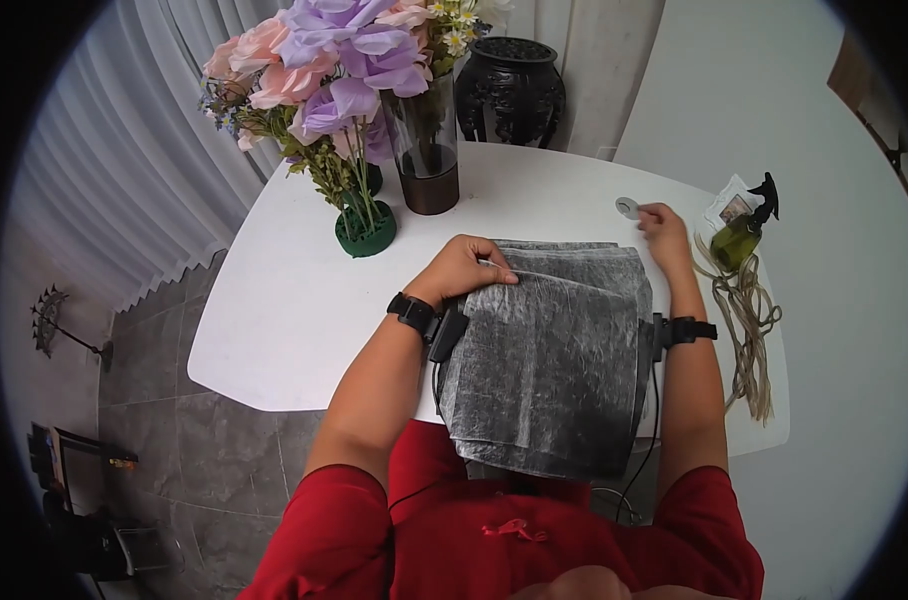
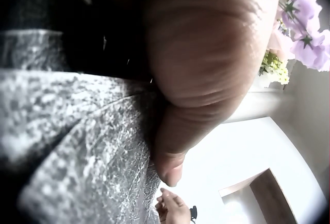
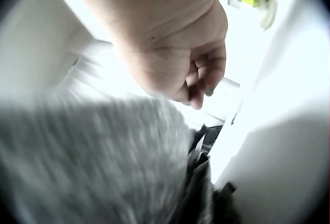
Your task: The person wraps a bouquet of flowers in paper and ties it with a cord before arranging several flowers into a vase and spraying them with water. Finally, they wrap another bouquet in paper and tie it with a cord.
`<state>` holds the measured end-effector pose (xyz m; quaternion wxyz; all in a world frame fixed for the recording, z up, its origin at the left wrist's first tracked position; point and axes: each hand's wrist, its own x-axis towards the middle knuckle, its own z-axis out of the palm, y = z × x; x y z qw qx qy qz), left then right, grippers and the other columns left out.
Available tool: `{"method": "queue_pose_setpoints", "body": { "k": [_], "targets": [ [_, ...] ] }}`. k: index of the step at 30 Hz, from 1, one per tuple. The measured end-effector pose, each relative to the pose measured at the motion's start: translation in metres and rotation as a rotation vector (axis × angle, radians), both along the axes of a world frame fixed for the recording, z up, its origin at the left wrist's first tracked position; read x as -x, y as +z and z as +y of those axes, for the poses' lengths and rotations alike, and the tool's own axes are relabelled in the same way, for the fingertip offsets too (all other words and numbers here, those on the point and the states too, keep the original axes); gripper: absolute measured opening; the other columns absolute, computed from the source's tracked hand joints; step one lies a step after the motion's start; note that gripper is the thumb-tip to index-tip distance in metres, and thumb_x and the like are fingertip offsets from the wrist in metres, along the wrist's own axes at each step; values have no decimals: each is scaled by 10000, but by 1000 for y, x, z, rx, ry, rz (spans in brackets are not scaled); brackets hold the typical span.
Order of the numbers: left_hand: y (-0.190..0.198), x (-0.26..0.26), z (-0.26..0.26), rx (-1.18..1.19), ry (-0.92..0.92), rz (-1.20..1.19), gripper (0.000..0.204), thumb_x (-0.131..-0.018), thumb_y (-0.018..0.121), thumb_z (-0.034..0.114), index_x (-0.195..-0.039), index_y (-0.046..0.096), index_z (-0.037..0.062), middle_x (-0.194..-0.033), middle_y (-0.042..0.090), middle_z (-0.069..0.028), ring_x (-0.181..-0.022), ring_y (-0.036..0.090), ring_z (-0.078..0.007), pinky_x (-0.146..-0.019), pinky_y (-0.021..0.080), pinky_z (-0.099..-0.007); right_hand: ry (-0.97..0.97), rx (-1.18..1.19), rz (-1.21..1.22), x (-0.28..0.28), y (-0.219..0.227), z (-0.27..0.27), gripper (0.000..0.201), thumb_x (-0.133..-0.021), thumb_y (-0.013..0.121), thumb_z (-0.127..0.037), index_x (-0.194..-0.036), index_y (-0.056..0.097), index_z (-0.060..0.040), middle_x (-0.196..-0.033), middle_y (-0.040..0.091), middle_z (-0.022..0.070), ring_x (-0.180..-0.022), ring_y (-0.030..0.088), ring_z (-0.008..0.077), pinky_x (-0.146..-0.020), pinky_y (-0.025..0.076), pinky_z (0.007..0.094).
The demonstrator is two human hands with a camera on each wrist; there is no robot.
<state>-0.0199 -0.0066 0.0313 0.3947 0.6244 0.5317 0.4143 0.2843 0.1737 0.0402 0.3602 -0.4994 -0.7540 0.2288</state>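
A stack of grey-black mottled sheets (image 1: 544, 370) hangs over the table's front edge toward the person's lap. At its upper left corner my left hand (image 1: 466, 268) grips the edge of the top sheet, thumb on top. In the left wrist view that thumb (image 2: 178, 170) presses beside a fold in the sheet. Past the upper right of the stack, my right hand (image 1: 666, 235) pinches the edge of a small pale round disc (image 1: 627, 208) with its fingertips. The right wrist view shows those fingers (image 3: 209, 74) curled, with the disc hidden.
Behind the stack stand a glass vase (image 1: 429, 150) of artificial flowers and a green flower holder (image 1: 366, 232). On the right lie beige cords (image 1: 746, 330) beside a green pump bottle (image 1: 736, 240) and a small white frame (image 1: 729, 205). A black stool (image 1: 512, 90) stands beyond the white table (image 1: 274, 330).
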Motion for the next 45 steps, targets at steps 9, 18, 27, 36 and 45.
{"method": "queue_pose_setpoints", "body": {
  "k": [9,18,27,36,45],
  "targets": [
    [0,-6,-2,-122,-22,59,139,-738,757,141,-816,703,39,-784,685,-50,-759,618,-137,-758,477,-283,591,11,-288,60,6,-69,356,-727,764,-186,-1021,645,-23,-918,624,114,-817,592,217,-761,481,318],
    [7,-5,-3,-484,95,271,110,-725,771,133,-818,727,92,-1237,562,-79,-1154,496,-216,-951,399,-347,486,114,-77,58,28,-73,125,-822,661,-100,-864,598,1,-843,621,74,-777,578,172,-745,464,290],
    [-1,-6,2,-338,74,-113,116,-740,756,96,-840,721,48,-1348,487,-102,-1222,463,-230,-1010,369,-355,504,268,-51,56,39,-76,92,-856,617,-50,-941,616,-14,-859,639,26,-828,594,116,-791,466,258],
    [-2,-12,5,-75,211,-287,157,-796,730,135,-885,704,9,-826,689,-47,-785,606,-108,-777,472,-253,628,429,-113,49,31,-64,82,-854,605,-25,-930,625,-3,-841,631,21,-783,575,103,-781,471,259],
    [1,-18,2,-136,248,-135,166,-808,720,120,-935,683,20,-883,670,-42,-840,591,-91,-780,460,-222,626,447,124,52,60,-84,209,-850,654,-139,-1016,644,-13,-947,667,76,-915,623,157,-836,479,278]
  ]
}}
